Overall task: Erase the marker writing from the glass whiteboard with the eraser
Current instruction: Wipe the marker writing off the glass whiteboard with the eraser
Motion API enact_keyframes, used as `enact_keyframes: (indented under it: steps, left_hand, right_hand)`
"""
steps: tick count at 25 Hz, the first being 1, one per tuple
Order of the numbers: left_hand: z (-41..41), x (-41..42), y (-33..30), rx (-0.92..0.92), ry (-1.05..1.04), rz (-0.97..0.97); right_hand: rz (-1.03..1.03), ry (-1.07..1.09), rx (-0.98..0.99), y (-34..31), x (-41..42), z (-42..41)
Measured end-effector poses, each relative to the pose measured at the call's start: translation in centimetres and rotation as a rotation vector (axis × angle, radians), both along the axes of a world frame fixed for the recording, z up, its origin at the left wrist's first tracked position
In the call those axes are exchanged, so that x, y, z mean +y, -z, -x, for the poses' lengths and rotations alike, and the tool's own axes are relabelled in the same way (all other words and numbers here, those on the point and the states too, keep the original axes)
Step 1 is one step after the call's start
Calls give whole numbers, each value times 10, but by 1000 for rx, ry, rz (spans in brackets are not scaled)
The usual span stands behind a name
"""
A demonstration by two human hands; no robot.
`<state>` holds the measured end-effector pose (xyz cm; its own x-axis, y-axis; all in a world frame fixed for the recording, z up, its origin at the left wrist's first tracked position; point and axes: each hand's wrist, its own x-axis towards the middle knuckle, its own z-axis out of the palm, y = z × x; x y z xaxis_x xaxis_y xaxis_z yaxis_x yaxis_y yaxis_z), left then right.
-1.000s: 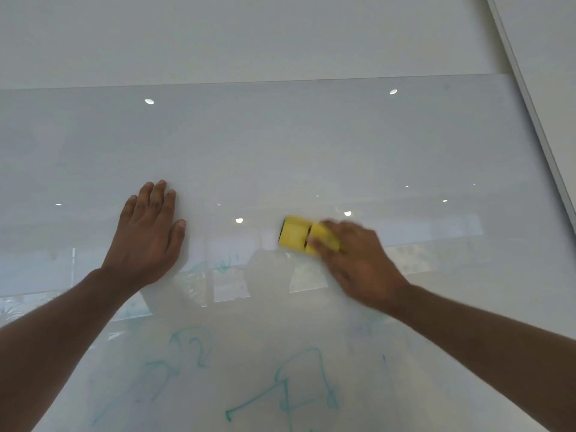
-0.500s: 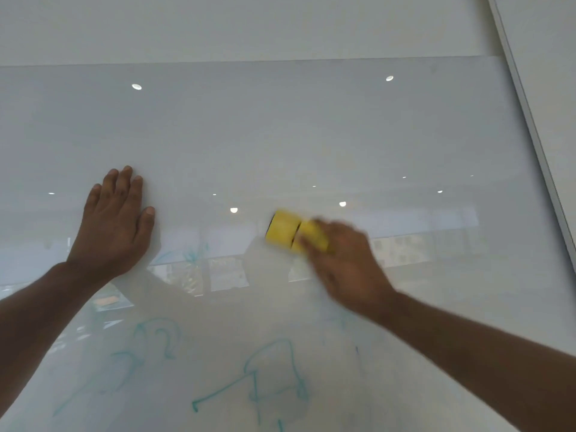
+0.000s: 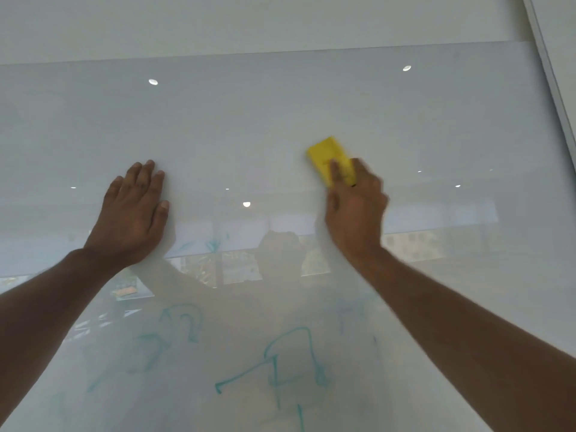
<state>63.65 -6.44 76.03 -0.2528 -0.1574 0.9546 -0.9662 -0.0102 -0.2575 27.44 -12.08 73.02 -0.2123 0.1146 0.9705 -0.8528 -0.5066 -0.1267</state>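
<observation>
The glass whiteboard [image 3: 280, 113] fills most of the view and reflects ceiling lights. My right hand [image 3: 355, 210] presses a yellow eraser [image 3: 327, 155] flat against the glass right of centre, fingers over its lower half. My left hand [image 3: 134, 216] lies flat on the glass to the left, fingers together, holding nothing. Teal marker writing [image 3: 290, 363] shows faintly low on the board below both hands, with more smeared strokes [image 3: 180, 322] to its left. A small teal mark [image 3: 213, 244] sits between my hands.
The board's top edge meets a white wall [image 3: 249, 23]. A grey frame strip [image 3: 551, 79] runs down the right side. A reflected window scene [image 3: 237, 266] crosses the glass at wrist height.
My right hand has swept the eraser up and to the right, turning it more upright. My left hand stays flat on the glass; the camera view has shifted.
</observation>
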Motion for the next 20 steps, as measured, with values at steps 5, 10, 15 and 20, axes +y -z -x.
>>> enact_keyframes:
  steps: [5, 10, 15, 20]
  left_hand:
    - [-37, 12, 9, 33, -25, -24]
    - [-96, 26, 25, 100, -49, -33]
    - [-151, 36, 48, 189, -48, -31]
    - [-184, 36, 66, 174, -8, -36]
  right_hand:
    - [220, 84, 1008, 97, 9, -109]
    - [107, 83, 640, 37, 19, -108]
    - [59, -6, 185, 28, 32, -154]
    - [201, 74, 1259, 158, 30, -215]
